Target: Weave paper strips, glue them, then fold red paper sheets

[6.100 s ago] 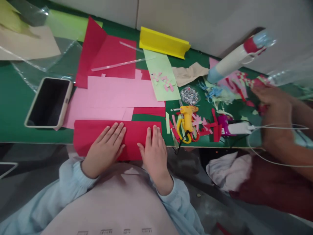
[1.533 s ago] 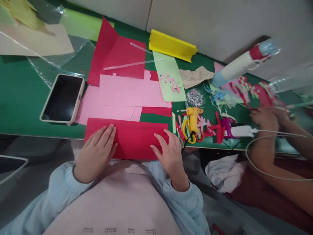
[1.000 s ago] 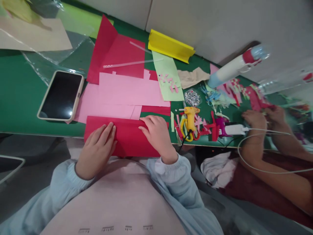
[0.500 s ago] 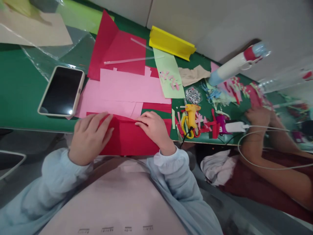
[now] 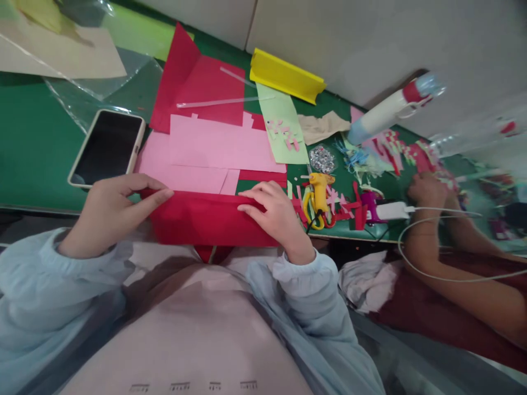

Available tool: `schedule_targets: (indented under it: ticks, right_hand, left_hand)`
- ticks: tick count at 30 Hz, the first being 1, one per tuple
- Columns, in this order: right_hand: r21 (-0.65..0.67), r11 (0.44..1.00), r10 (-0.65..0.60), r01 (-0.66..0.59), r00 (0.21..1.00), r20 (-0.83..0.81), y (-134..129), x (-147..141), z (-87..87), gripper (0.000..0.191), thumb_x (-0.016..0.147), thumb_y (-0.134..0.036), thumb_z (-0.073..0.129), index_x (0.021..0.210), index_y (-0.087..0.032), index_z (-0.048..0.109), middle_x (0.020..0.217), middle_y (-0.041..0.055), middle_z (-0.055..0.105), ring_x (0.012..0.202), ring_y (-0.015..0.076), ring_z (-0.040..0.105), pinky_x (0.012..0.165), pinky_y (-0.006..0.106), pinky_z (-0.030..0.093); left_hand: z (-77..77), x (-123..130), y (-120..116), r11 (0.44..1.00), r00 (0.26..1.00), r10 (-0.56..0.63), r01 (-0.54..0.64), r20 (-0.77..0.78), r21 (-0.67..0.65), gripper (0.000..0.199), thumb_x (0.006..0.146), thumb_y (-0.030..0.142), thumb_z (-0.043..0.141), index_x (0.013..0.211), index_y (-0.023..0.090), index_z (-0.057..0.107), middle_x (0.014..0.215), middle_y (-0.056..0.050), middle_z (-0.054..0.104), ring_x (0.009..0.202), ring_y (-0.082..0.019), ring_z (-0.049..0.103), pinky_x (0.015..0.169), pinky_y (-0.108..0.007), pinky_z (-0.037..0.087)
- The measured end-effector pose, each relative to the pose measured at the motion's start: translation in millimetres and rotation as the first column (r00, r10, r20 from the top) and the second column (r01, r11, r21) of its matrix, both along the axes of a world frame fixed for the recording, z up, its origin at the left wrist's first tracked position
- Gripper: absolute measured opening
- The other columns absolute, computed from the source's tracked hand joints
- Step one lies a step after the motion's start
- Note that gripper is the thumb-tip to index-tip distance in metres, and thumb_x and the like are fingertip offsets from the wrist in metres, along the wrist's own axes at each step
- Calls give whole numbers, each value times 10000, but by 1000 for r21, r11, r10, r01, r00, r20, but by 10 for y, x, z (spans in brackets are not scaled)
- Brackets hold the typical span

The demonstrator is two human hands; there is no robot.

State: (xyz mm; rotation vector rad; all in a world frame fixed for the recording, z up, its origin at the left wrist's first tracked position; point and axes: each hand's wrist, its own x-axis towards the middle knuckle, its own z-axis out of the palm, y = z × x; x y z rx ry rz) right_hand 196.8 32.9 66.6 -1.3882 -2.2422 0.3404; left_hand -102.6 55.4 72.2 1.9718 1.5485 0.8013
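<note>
A sheet of red paper [image 5: 209, 222] lies at the table's front edge, its upper edge folded over in a narrow strip. My left hand [image 5: 119, 206] pinches the left end of that fold between thumb and fingers. Farther along the fold, toward its right end, my right hand [image 5: 274, 211] has thumb and forefinger closed on the paper. Just beyond the red sheet are pink paper pieces [image 5: 222, 144], with a folded red sheet [image 5: 218, 82] behind them. The phone [image 5: 109, 145] lies beyond my left hand.
Right of my right hand are a yellow glue gun [image 5: 319, 192], scissors [image 5: 308, 211] and paper scraps. Farther back sit a dish of beads [image 5: 322, 159], a pale green strip [image 5: 284, 120], a yellow folded piece [image 5: 286, 74] and a bottle [image 5: 387, 112]. Another person's arms [image 5: 428, 219] rest at right.
My left hand has gone from lying over the sheet to pinching the fold's left end. My right hand has slid slightly right along the fold.
</note>
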Motion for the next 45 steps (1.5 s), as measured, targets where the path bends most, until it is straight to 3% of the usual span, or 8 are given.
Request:
schedule_targets:
  ticks: [5, 9, 12, 15, 21, 26, 36, 45]
  right_hand:
    - [310, 951, -18, -1, 998, 57, 167, 32, 483, 223, 1000, -303, 526, 941, -200, 715, 870, 49, 645, 885, 189, 572, 851, 353, 463]
    - [650, 760, -97, 18, 992, 86, 217, 39, 811, 172, 989, -233, 545, 953, -237, 714, 889, 42, 655, 895, 185, 571, 851, 358, 463]
    - [760, 649, -105, -30, 986, 128, 149, 38, 799, 169, 958, -159, 585, 1019, -262, 706, 916, 29, 676, 924, 176, 586, 852, 342, 467]
    - [730, 677, -103, -88, 972, 213, 49, 18, 567, 191, 944, -139, 606, 1034, -273, 708, 911, 12, 694, 912, 164, 593, 849, 331, 458]
    - [484, 858, 34, -172, 959, 281, -110, -41, -33, 143, 955, -172, 598, 974, -209, 735, 887, 28, 705, 886, 166, 555, 837, 321, 424]
    - [196, 966, 111, -171, 952, 285, -158, -48, -243, 268, 1012, -222, 488, 973, -211, 753, 891, 57, 702, 876, 188, 538, 780, 344, 389]
    - [73, 993, 84, -97, 983, 162, -206, -158, -338, 274, 1002, -347, 525, 979, -205, 758, 927, 59, 689, 878, 193, 539, 769, 342, 384]
    - [-25, 994, 108, -105, 971, 213, -167, -713, -290, 282, 1023, -310, 475, 973, -212, 734, 937, 64, 672, 881, 206, 514, 756, 362, 350]
  left_hand:
    - [353, 91, 154, 889, 999, -27, 16, 18, 459, 183, 868, 357, 679, 840, 191, 752, 802, -23, 722, 730, -145, 632, 667, -289, 473]
    - [539, -71, 369, 540, 986, -146, 152, -85, 828, 261, 739, 189, 759, 995, 239, 755, 874, -16, 723, 806, -194, 660, 800, -400, 518]
    - [521, -213, 380, 347, 950, -218, 291, -225, 891, 463, 681, 182, 781, 1130, 280, 727, 894, -11, 716, 745, -186, 647, 763, -410, 533]
    - [352, -236, 224, 420, 960, -171, 273, -220, 866, 403, 664, 147, 792, 1043, 264, 720, 870, -15, 705, 738, -189, 632, 739, -402, 544]
    - [-225, -206, -117, 612, 889, -151, 428, -433, 665, 139, 784, 196, 739, 902, 257, 698, 871, -7, 742, 841, -184, 647, 791, -356, 547]
    - [-545, -259, -266, 776, 856, -202, 437, -476, 456, 142, 871, 226, 649, 961, 281, 743, 906, -12, 763, 866, -193, 647, 867, -378, 527]
    - [-482, -199, -302, 821, 867, -161, 383, -471, 423, 142, 913, 266, 620, 959, 257, 753, 897, -35, 746, 882, -209, 609, 815, -367, 502]
    - [-464, -177, -286, 844, 875, -169, 366, -453, 393, 140, 913, 250, 618, 950, 233, 751, 899, -43, 734, 865, -208, 592, 816, -369, 499]
